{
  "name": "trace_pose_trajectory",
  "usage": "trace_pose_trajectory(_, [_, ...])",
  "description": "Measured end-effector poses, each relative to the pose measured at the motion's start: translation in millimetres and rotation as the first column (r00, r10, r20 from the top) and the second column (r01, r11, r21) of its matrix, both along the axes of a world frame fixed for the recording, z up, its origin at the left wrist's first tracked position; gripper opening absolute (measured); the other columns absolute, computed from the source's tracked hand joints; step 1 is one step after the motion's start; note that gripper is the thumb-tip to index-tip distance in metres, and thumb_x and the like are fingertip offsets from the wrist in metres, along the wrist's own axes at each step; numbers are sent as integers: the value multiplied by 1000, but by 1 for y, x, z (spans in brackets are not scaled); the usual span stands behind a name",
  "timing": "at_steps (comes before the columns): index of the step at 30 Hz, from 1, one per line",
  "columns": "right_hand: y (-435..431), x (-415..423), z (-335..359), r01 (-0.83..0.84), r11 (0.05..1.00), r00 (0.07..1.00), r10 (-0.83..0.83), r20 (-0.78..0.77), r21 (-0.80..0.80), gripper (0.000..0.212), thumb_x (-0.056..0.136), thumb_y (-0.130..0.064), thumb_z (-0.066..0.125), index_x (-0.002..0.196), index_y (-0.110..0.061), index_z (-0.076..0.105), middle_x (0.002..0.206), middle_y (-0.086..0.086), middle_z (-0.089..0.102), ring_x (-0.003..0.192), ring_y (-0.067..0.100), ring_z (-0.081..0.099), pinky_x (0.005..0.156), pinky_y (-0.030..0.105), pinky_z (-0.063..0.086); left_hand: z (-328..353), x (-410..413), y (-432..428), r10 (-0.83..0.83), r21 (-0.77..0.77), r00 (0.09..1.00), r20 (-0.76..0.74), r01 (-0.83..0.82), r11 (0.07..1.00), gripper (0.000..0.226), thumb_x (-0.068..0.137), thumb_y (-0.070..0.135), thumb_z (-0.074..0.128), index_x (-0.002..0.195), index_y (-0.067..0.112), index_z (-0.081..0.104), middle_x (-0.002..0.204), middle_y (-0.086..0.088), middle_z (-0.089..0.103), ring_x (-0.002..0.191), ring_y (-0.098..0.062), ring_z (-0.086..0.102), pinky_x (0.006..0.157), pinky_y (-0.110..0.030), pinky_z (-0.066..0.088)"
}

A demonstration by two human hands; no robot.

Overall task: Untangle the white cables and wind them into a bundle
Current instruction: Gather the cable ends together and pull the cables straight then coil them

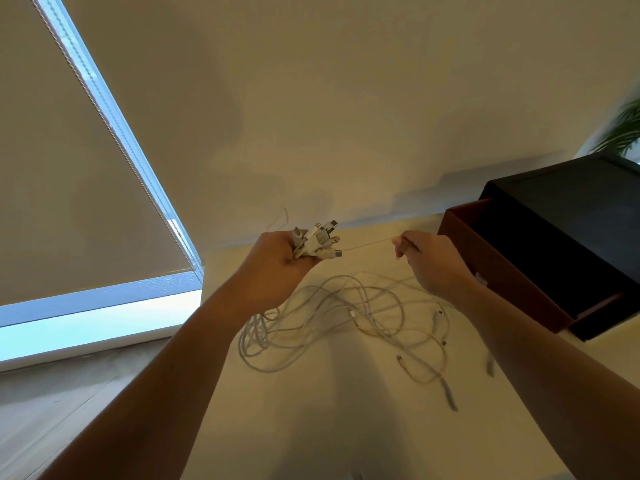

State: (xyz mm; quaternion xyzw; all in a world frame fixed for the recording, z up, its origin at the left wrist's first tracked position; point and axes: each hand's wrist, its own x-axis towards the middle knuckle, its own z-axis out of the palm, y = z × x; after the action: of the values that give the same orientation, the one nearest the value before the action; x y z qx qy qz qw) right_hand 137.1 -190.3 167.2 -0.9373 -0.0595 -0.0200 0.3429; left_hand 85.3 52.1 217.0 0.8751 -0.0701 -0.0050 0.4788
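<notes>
While the left hand (277, 258) squeezes a bunch of plugs (320, 242) mid-frame, the right hand (429, 261) pinches one tight strand (367, 243). Loose white cables (346, 317) loop on the table (311, 427) below. Best pull slowly, so knots don't tighten.

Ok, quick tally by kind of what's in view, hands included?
Hands: 2, left hand, right hand
Tangle of thin white cables: 1, strands uncountable
Boxes: 2, rust-brown open box, black box
Green leafy plant: 1
Total: 6
</notes>
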Motion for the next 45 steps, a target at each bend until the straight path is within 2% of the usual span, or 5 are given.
trace_pose_trajectory(10, [-4,-17,2,-151,955,979,181,98,-255,24,99,-24,42,82,-18,57,78,-3,67,64,15,57,61,32,45,-2,22,32,134,5,989,61,-134,991,12,89,27,65,82,33,73,100,-9,73,79,-13,57,68,-22,41])
trace_pose_trajectory(19, [-1,-52,6,-428,776,800,564,206,-464,20,93,-25,42,94,-18,61,81,-2,69,69,21,62,56,33,48,-1,41,46,139,178,987,77,-151,972,18,95,27,59,83,39,66,80,-2,67,70,-27,58,57,-19,38])
trace_pose_trajectory(34, [4,-56,-2,-441,547,874,440,-204,-711,28,99,-14,40,121,-24,53,98,-3,65,83,18,63,63,26,39,10,47,37,77,239,989,123,-105,965,18,92,32,63,96,19,75,60,7,51,51,-9,39,46,-10,33])
trace_pose_trajectory(40, [-8,-41,-10,-456,819,877,348,-331,-348,28,102,-28,38,84,-22,59,86,-7,60,76,11,51,64,23,35,8,41,38,62,206,993,105,-83,975,18,94,32,60,82,41,68,92,-21,69,74,-40,56,67,-37,46])
trace_pose_trajectory(45, [-16,-48,-14,-330,883,823,442,-355,335,41,104,-28,31,93,-9,65,66,-1,39,62,16,34,61,26,33,-3,38,45,165,144,984,63,-172,974,11,95,29,59,92,29,70,63,6,56,46,-3,45,44,-11,32])
